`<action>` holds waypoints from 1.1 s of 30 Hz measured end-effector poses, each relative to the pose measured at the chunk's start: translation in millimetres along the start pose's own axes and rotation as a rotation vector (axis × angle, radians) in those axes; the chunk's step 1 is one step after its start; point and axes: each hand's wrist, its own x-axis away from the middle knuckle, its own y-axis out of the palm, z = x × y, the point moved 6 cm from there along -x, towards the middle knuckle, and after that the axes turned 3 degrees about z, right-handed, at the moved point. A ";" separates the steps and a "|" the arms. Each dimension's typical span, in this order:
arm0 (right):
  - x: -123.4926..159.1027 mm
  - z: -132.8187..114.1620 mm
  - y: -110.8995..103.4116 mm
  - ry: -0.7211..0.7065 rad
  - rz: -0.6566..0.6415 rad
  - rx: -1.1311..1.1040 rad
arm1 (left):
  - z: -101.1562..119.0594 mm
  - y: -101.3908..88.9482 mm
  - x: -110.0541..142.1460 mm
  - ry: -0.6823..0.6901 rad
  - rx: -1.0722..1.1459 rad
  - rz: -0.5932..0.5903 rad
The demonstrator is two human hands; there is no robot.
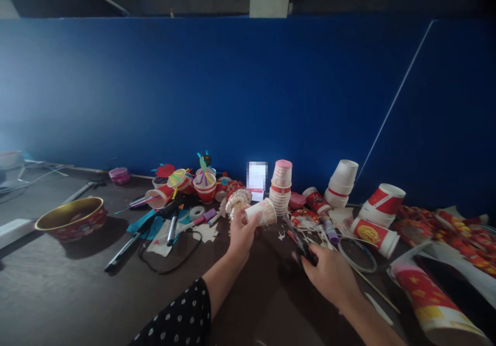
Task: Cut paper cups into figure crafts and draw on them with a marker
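Note:
In the head view my left hand [244,232] is closed around a white paper cup [264,213] with a faint red print, tilted on its side above the table. My right hand [329,271] grips the black handles of a pair of scissors [304,250]. Their blades point up and away, just right of the cup, apart from it. Behind the cup rises a tall stack of paper cups [280,193] with a pink one on top. A pleated white paper piece [237,201] sits just left of the cup, partly behind my left hand.
At the left stands a gold-lined round tin [73,217]. Markers [172,230], a tape roll [197,212] and decorated cups [205,186] lie nearer. To the right are white cups [341,183], a glue stick [330,231], a clear ring [358,254] and a large red cup [434,304]. A blue partition [194,88] closes the back.

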 end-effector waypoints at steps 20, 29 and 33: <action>4.6 -21.3 -5.0 -0.041 -0.038 -0.307 | -3.4 13.3 7.5 0.070 0.030 -0.160; 9.8 -26.2 4.2 -0.034 -0.098 -0.317 | -7.0 9.8 4.9 0.036 0.020 -0.113; 8.2 -23.5 6.2 -0.015 -0.098 -0.326 | -6.3 10.6 5.0 0.047 0.041 -0.123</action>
